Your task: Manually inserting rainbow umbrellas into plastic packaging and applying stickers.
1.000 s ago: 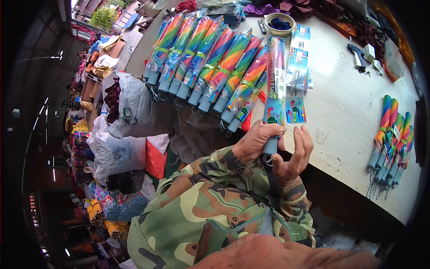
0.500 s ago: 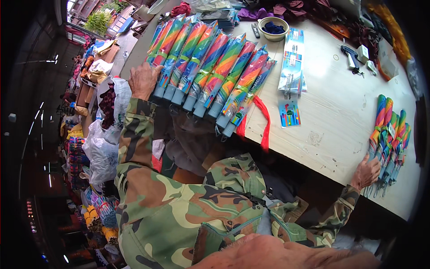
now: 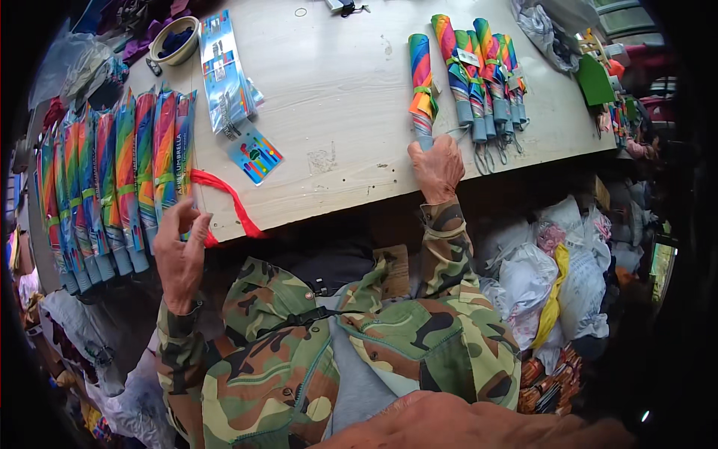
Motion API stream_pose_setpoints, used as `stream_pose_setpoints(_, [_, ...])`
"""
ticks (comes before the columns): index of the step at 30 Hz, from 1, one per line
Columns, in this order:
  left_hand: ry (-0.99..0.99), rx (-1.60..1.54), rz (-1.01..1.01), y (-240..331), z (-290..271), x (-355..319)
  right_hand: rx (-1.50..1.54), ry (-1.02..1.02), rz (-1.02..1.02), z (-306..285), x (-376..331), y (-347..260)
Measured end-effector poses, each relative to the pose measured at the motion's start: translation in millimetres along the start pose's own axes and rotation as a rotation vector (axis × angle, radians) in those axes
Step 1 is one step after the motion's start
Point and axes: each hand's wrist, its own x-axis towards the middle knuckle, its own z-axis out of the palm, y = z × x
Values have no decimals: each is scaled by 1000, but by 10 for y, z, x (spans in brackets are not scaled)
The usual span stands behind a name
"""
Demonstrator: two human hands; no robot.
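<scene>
My right hand [image 3: 438, 170] is closed round the grey handle of a folded rainbow umbrella [image 3: 421, 78], which lies on the table pointing away from me. Just right of it lie several more folded rainbow umbrellas [image 3: 486, 71] with green ties and wrist loops, not in bags. My left hand [image 3: 182, 254] is at the table's front edge with fingers loosely bent and apart, holding nothing. Close beside it, a row of rainbow umbrellas in clear plastic sleeves [image 3: 112, 183] lies along the left, grey handles toward me. A red ribbon [image 3: 232, 198] hangs over the edge nearby.
On the pale table [image 3: 336, 97] lie flat printed plastic sleeves [image 3: 224, 78] and a bowl [image 3: 175, 41] of dark blue material. Dark cloth and clear plastic lie at the far left. White bags [image 3: 557, 262] are stacked below the table's right side.
The view has swung right. My right hand now holds one umbrella apart from the loose group. My left hand has come away from the far end of the bagged row to its near end.
</scene>
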Motion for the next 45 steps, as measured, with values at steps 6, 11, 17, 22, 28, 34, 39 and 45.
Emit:
stream_pose_setpoints(6, [-538,-664,-178,388,1396,-16,1773,-703,489,-156,-1042,-49])
stream_pose_setpoints(11, [-678,-1165,-545,436,1850,135,1710,-1238,473,-203,-1829,-465])
stream_pose_setpoints(17, [-713,-758,-450,363,1416,-31,1556,-562,230,-168,-941,-393])
stream_pose_setpoints(22, [-611,138,107,277,1514,-260,2004,-655,347,-144,-349,-868])
stream_pose_setpoints(28, [-755,-683,-159,306,1348,-156,2460,-776,104,105,-137,-863])
stream_pose_setpoints(34, [-439,158,188,177,1733,-328,2230,-560,249,-38,-305,-1232])
stream_pose_setpoints(39, [-260,289,284,256,1824,-376,1884,-577,365,34,-596,-1294])
stream_pose_setpoints(45, [-494,49,150,481,1152,-16,1492,-1079,-5,-209,-489,-1010])
